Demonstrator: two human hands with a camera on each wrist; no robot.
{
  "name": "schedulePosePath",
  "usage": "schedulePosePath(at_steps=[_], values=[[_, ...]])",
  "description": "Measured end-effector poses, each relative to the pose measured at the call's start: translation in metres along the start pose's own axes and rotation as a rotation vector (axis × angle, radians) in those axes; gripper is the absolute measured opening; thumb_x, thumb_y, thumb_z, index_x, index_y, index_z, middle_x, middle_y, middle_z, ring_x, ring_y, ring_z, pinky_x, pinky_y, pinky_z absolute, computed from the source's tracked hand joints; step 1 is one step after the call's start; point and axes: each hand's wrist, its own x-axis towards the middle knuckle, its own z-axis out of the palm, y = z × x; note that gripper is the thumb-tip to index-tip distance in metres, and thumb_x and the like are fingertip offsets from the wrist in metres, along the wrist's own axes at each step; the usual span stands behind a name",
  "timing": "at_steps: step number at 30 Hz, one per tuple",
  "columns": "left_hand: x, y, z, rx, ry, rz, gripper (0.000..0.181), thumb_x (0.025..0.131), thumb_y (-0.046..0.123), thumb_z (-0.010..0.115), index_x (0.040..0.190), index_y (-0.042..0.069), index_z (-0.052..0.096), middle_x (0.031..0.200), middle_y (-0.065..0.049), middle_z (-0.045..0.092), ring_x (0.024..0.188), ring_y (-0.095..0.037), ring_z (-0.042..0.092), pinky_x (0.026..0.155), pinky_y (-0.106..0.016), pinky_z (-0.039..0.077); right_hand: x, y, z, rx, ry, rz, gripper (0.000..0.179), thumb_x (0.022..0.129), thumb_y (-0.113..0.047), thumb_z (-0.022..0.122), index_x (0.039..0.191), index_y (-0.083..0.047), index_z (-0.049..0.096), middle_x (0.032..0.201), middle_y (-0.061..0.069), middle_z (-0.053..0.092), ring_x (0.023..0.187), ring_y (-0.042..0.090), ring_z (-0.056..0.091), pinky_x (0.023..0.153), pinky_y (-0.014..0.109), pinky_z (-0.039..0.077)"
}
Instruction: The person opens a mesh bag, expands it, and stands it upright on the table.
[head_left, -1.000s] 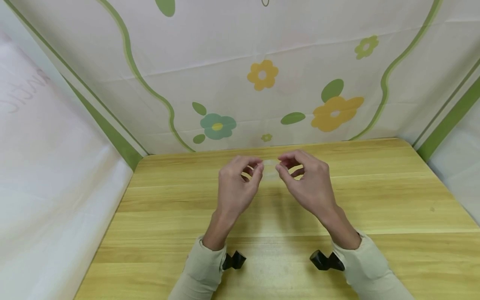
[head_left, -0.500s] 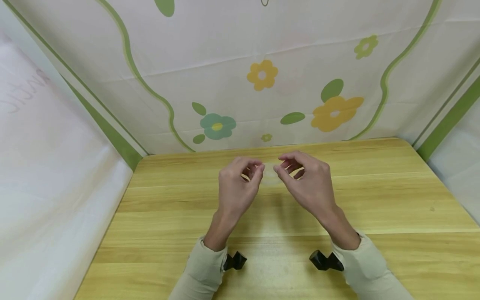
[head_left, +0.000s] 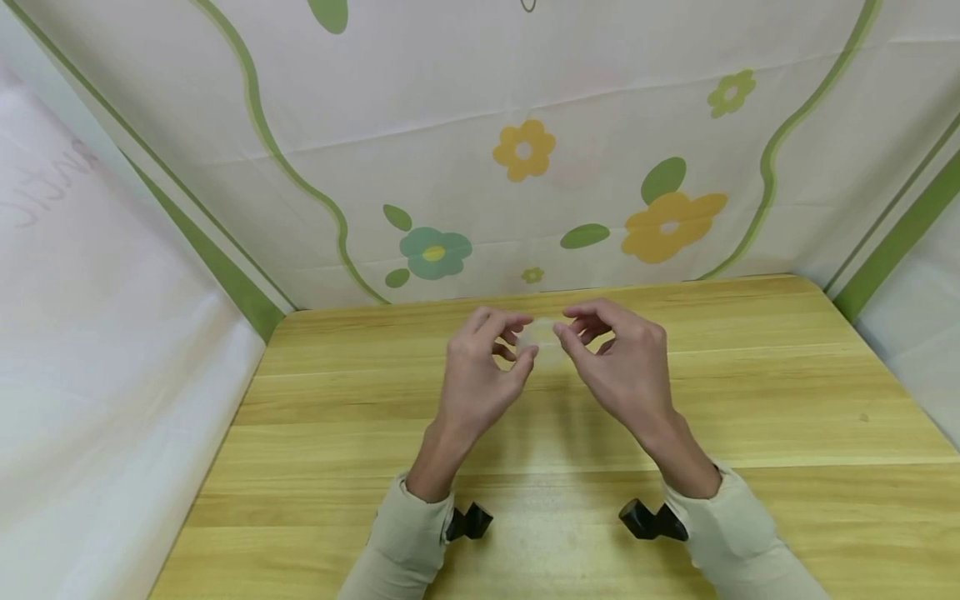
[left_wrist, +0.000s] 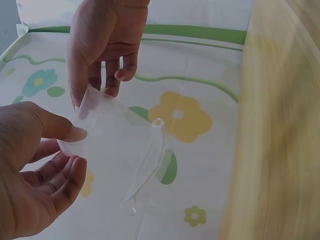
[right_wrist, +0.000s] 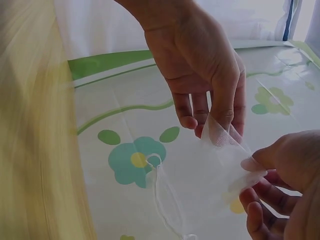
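Note:
A small sheer white drawstring pouch (left_wrist: 117, 135), like an empty filter bag, hangs between both hands near the table's far edge. My right hand (head_left: 622, 354) pinches one side of it between thumb and finger, as the right wrist view shows. My left hand (head_left: 480, 375) holds the opposite side, thumb and index finger spread, with the thin material between and over the fingertips (right_wrist: 222, 132). The pale string (right_wrist: 167, 200) of the pouch dangles in a loop below. In the head view the pouch is barely visible against the wood.
Under the hands is a wooden table (head_left: 315, 467). White cloth walls with flower prints (head_left: 442, 150) enclose its back and sides. Black wrist mounts (head_left: 468, 522) stick out from both pale sleeves (head_left: 408, 533).
The left thumb and index finger have spread apart from their earlier closed pinch, and the left hand has edged right. The right hand has barely shifted. The pouch is clearer between them.

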Motion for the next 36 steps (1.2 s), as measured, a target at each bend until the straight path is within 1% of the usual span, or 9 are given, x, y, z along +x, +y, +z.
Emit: schedulePosePath(at_steps=[3, 8, 11, 15, 19, 22, 24, 30, 36], values=[[0.0003, 0.0008, 0.0000, -0.012, 0.020, -0.020, 0.018, 0.092, -0.004, 0.080, 0.109, -0.003, 0.077, 0.101, -0.016, 0.069, 0.083, -0.025, 0.073, 0.067, -0.028, 0.066, 0.0003, -0.0008, -0.0005, 0.013, -0.034, -0.008, 0.023, 0.091, -0.015, 0.088, 0.111, -0.007, 0.079, 0.090, 0.004, 0.078, 0.083, 0.018, 0.075, 0.062, 0.013, 0.055], [0.0010, 0.0015, -0.0004, -0.007, 0.065, -0.053, 0.010, 0.096, -0.002, 0.076, 0.106, -0.004, 0.078, 0.096, -0.015, 0.071, 0.079, -0.023, 0.073, 0.066, -0.032, 0.066, 0.0000, -0.0020, -0.0009, 0.046, -0.119, -0.033, 0.039, 0.083, -0.010, 0.094, 0.117, -0.007, 0.076, 0.104, 0.006, 0.077, 0.093, 0.019, 0.074, 0.070, 0.026, 0.064], [0.0011, 0.0014, -0.0005, 0.007, 0.079, -0.062, 0.009, 0.097, -0.001, 0.075, 0.105, -0.004, 0.078, 0.094, -0.015, 0.071, 0.079, -0.023, 0.073, 0.066, -0.033, 0.067, -0.0002, -0.0018, -0.0013, 0.074, -0.133, -0.037, 0.043, 0.080, -0.007, 0.096, 0.118, -0.006, 0.075, 0.108, 0.007, 0.076, 0.096, 0.020, 0.074, 0.072, 0.030, 0.066], [0.0008, 0.0016, -0.0007, 0.024, 0.095, -0.070, 0.008, 0.097, 0.000, 0.075, 0.104, -0.002, 0.078, 0.093, -0.014, 0.071, 0.079, -0.022, 0.073, 0.067, -0.032, 0.067, 0.0006, -0.0003, -0.0026, 0.048, -0.093, -0.024, 0.039, 0.082, -0.007, 0.095, 0.116, -0.005, 0.076, 0.107, 0.007, 0.077, 0.093, 0.021, 0.076, 0.069, 0.026, 0.065], [0.0006, 0.0018, -0.0004, 0.021, 0.089, -0.066, 0.007, 0.097, 0.001, 0.076, 0.103, -0.001, 0.078, 0.093, -0.013, 0.071, 0.078, -0.021, 0.073, 0.064, -0.026, 0.064, 0.0014, 0.0009, -0.0037, -0.004, -0.047, 0.003, 0.027, 0.088, -0.011, 0.090, 0.111, -0.006, 0.078, 0.097, 0.007, 0.078, 0.079, 0.020, 0.077, 0.065, 0.010, 0.056], [0.0006, 0.0015, 0.0007, 0.023, 0.066, -0.047, 0.008, 0.096, 0.004, 0.079, 0.103, 0.000, 0.079, 0.090, -0.012, 0.071, 0.076, -0.020, 0.072, 0.062, -0.020, 0.062, 0.0012, 0.0010, -0.0033, -0.013, -0.030, 0.008, 0.019, 0.091, -0.010, 0.087, 0.107, -0.007, 0.079, 0.092, 0.006, 0.079, 0.075, 0.021, 0.077, 0.063, 0.004, 0.050], [0.0004, 0.0015, 0.0015, 0.033, 0.048, -0.028, 0.008, 0.096, 0.006, 0.080, 0.102, 0.000, 0.080, 0.086, -0.011, 0.070, 0.073, -0.018, 0.071, 0.061, -0.018, 0.060, 0.0008, 0.0006, -0.0023, -0.013, -0.021, -0.007, 0.016, 0.091, -0.009, 0.086, 0.105, -0.007, 0.080, 0.093, 0.006, 0.081, 0.076, 0.021, 0.077, 0.062, 0.004, 0.050], [0.0001, 0.0028, 0.0026, 0.063, 0.020, 0.004, 0.005, 0.096, 0.005, 0.079, 0.094, 0.002, 0.077, 0.075, -0.007, 0.068, 0.063, -0.014, 0.064, 0.059, -0.017, 0.056, -0.0006, -0.0006, 0.0014, -0.028, 0.017, -0.078, 0.012, 0.090, -0.005, 0.085, 0.101, -0.005, 0.081, 0.093, 0.007, 0.082, 0.074, 0.017, 0.076, 0.057, 0.021, 0.057], [0.0000, 0.0020, 0.0026, 0.092, 0.033, 0.007, 0.010, 0.095, 0.009, 0.083, 0.098, 0.001, 0.077, 0.074, -0.007, 0.067, 0.061, -0.014, 0.064, 0.059, -0.018, 0.055, -0.0007, -0.0010, 0.0024, -0.018, 0.024, -0.090, 0.013, 0.089, -0.002, 0.084, 0.102, -0.005, 0.080, 0.092, 0.007, 0.081, 0.072, 0.016, 0.074, 0.057, 0.015, 0.054]])
